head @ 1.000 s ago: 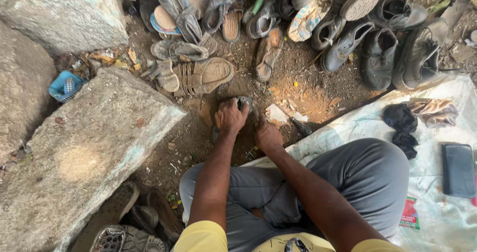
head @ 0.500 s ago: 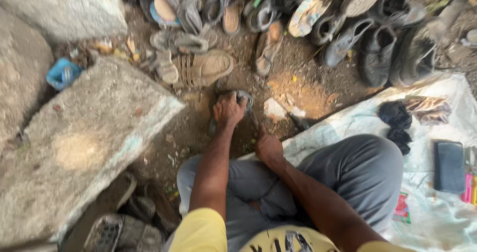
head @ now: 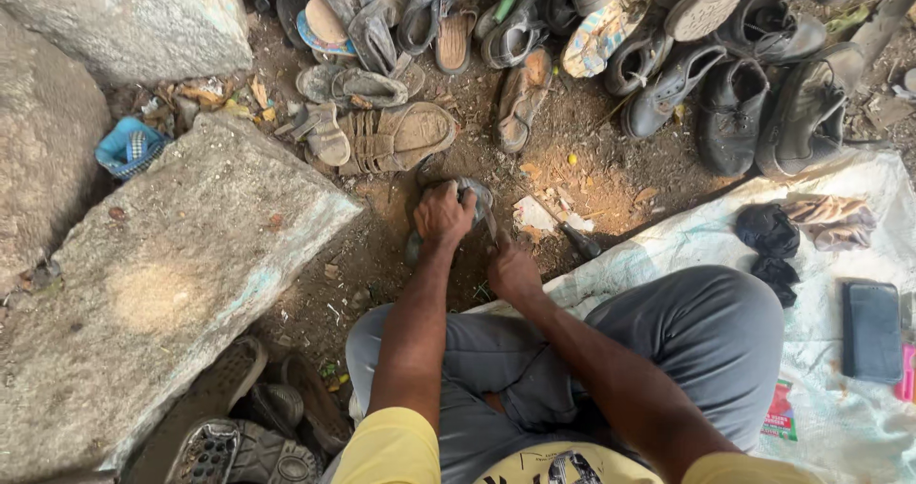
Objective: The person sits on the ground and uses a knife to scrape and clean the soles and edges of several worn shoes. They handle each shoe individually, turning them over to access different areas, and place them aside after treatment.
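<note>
The person sits cross-legged on the dirt ground [head: 592, 174], grey trousers and yellow shirt showing at the bottom of the view. The left hand [head: 443, 215] is curled over a worn grey shoe [head: 469, 198] that lies on the ground straight ahead of the knees, fingers closed down on its upper and pressing it in place. The right hand [head: 511, 270] sits just beside it, closed in a fist around something thin that points toward the shoe; what it grips is too small to make out.

A brown sandal [head: 396, 138] lies just beyond the shoe, and past it a heap of old shoes and sandals [head: 668, 35] stretches along the top of the scene. A large flat stone slab [head: 153, 284] fills the left side, with a small blue basket [head: 129, 148] tucked near its upper corner. To the right a white woven sheet [head: 840, 255] is spread on the ground, carrying black cloth pieces [head: 768, 241] and a dark wallet-like case [head: 870, 329]. A dark-handled tool [head: 577, 241] rests at the sheet's edge, near the right hand.
</note>
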